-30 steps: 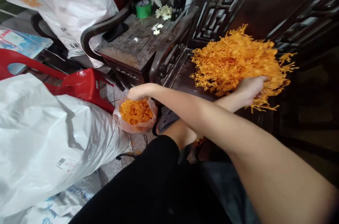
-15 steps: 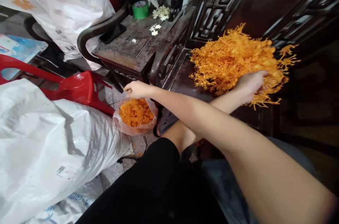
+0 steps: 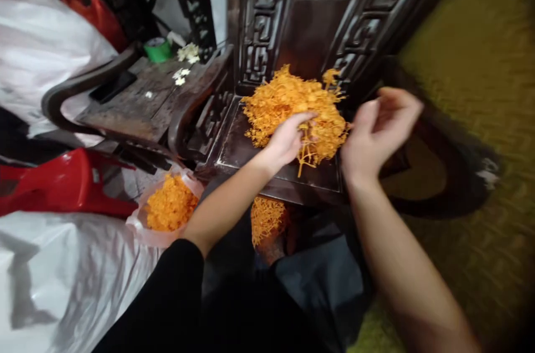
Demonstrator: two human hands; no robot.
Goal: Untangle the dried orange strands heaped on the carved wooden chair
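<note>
Standing left of the chair point(image 3: 234, 147), a plastic bag point(image 3: 146, 239) holds orange bits point(image 3: 171, 202), while at the chair's seat the left hand point(image 3: 286, 140) grasps stems of the heaped orange sprigs point(image 3: 288, 97), and toward the chair's right side the right hand point(image 3: 374, 136) hovers, fingers loosely curled, released.

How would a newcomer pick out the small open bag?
Find the dark chair holding an orange heap. To its left in view, beside the red chair, sits a small pinkish bag. Unlike the big white bag nearby, it shows orange bits inside.
</note>
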